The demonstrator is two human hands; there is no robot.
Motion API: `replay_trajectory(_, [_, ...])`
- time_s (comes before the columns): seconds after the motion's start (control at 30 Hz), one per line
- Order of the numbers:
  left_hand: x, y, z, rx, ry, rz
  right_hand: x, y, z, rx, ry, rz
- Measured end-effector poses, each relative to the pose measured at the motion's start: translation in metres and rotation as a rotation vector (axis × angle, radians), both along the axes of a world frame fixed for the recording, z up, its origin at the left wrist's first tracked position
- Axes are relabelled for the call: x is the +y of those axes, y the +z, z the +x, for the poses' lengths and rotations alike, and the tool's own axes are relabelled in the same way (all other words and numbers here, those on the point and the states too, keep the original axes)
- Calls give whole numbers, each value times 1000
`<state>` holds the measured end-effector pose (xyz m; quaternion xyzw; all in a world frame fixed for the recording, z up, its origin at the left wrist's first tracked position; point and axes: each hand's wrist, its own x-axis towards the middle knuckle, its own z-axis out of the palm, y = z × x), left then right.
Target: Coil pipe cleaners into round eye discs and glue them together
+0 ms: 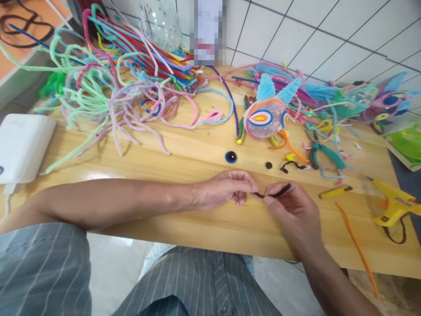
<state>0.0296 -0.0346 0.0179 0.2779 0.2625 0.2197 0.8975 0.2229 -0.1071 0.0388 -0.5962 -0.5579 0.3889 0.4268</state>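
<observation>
A short black pipe cleaner [282,191] is stretched between my two hands, above the front part of the wooden table. My left hand [232,186] pinches its left end between thumb and fingertips. With thumb and fingers my right hand [294,210] grips it further along, and its free end sticks up past the fingers. Just beyond lie a black and blue coiled disc [231,156], a small black coil [269,165] and a bent black piece [292,166]. Behind them sits a clear ball [266,120] with blue ears, an orange band and a coiled eye.
Pipe cleaners [98,87] pile up at the back left. On the right are teal-handled pliers [329,156], a yellow cutter [335,192], a yellow glue gun [394,202] and an orange pipe cleaner [358,250] overhanging the front edge. A white power bank [24,147] stands far left.
</observation>
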Motion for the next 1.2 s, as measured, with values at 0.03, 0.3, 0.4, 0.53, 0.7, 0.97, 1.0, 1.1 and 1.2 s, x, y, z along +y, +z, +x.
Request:
replay_trajectory(0.03, [2,0,0,-8,-20,-10,4,2,2,35,-37,-57])
replay_trajectory(0.3, [0,0,1,14,-43,46,13,2,7,217,44,-255])
replay_trajectory(0.4, [-4,0,2,42,42,52,6,-4,1,134,35,-127])
replay_trajectory(0.53, [-5,1,1,68,99,-13,-3,-9,-6,-50,37,115])
replay_trajectory(0.7, [0,3,0,13,18,-76,1,-3,-5,99,-57,-26])
replay_trajectory(0.97, [0,0,0,-25,-57,12,13,-2,4,356,6,-221])
replay_trajectory(1.0, [0,0,0,-22,-69,32,14,-1,5,340,14,-231])
replay_trajectory(1.1, [-1,-1,1,5,-97,96,14,2,4,288,32,-276])
replay_trajectory(1.2, [-1,0,0,29,-126,174,14,3,4,268,36,-293])
